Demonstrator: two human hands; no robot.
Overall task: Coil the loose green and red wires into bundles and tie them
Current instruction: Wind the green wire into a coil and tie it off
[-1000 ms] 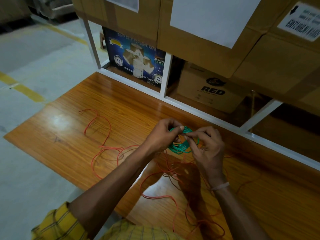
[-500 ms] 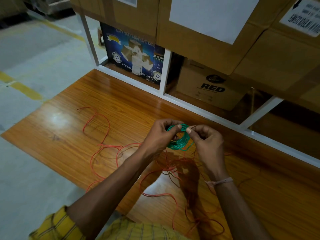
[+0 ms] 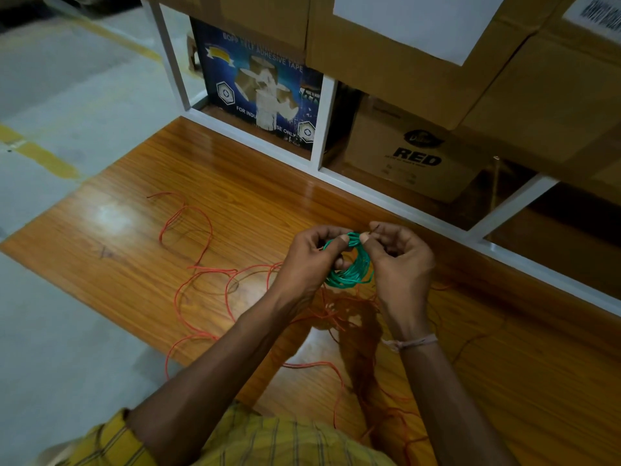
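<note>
A small coil of green wire [image 3: 353, 274] hangs between both hands above the wooden table [image 3: 235, 203]. My left hand [image 3: 309, 260] grips the coil's left side, its thumb pressed on the top of the loop. My right hand [image 3: 400, 260] pinches the top right of the coil between thumb and forefinger, where a short wire end sticks up. Loose red wire [image 3: 201, 270] lies in tangled loops on the table, running from the far left to under my forearms and off to the near right.
A white metal rack frame [image 3: 322, 122] borders the table's far side. It holds a blue adhesive-tape box [image 3: 255, 92] and a carton marked RED [image 3: 416, 156], with large cartons [image 3: 403, 58] above. Grey floor with a yellow line [image 3: 43, 156] lies to the left.
Both hands have lifted the green coil slightly and shifted their grip at its top. The right fingers now pinch the wire end there. The red wire has not moved.
</note>
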